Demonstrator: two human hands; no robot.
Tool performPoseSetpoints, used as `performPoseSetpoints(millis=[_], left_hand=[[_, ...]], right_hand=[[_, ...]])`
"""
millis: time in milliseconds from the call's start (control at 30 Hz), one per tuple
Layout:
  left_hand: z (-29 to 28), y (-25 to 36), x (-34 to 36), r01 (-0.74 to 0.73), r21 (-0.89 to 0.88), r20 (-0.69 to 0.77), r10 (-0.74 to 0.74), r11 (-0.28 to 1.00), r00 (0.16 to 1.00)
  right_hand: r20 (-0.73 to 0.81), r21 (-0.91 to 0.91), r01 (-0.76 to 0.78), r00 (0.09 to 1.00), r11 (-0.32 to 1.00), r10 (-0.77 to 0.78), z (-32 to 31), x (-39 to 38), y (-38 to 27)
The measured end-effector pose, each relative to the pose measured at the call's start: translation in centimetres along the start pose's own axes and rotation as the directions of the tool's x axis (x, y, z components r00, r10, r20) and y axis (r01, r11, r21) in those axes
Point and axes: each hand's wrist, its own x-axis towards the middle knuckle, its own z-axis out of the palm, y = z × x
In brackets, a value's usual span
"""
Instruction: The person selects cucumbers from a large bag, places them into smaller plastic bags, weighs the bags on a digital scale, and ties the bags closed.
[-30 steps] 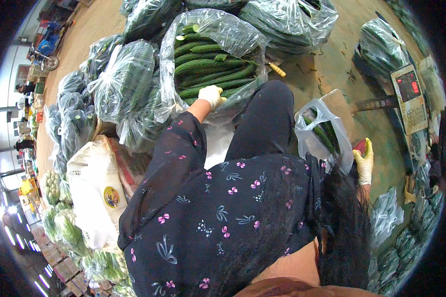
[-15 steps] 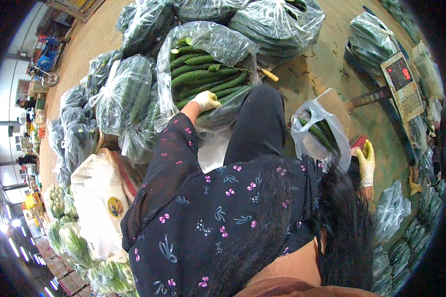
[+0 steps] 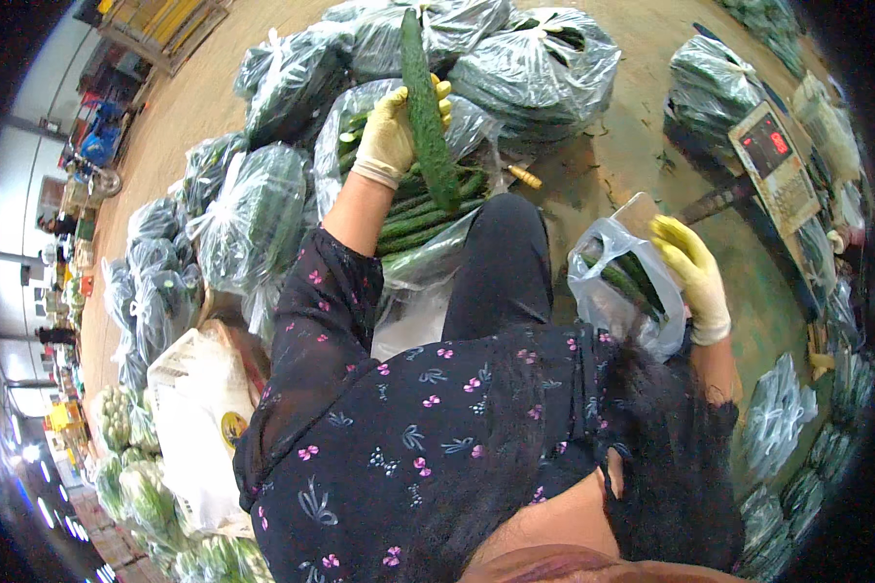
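My left hand, in a pale yellow-white glove, is closed round a long green cucumber and holds it up over a large open clear plastic bag. Inside that bag lie several more cucumbers. On the right, a small white carrier bag stands open with a few cucumbers in it. My gloved right hand is at this bag's right edge, fingers stretched out and nothing seen in them. Whether its fingertips touch the plastic I cannot tell.
Behind the small bag is a scale plate, joined to a display unit on the right. Tied bags of cucumbers stand left and behind. A yellow handle pokes out by the large bag. Empty carrier bags lie right.
My left hand has lifted a cucumber out of the large bag. My right hand has risen from low on the right to beside the small bag.
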Motion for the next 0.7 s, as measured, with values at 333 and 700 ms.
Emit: performPoseSetpoints(millis=[333, 700], left_hand=[[11.3, -16.4, 1.3, 0.197, -0.072, 0.253, -0.173, 0.978, 0.952], [5.5, -27.4, -4.9, 0.097, 0.953, -0.156, -0.192, -0.288, 0.969]], right_hand=[[0.207, 0.158, 0.038, 0.976, 0.987, -0.071, 7.9, 4.6, -0.2], [-0.376, 0.443, 0.542, 0.835, 0.714, -0.401, -7.1, -6.2, -0.2]])
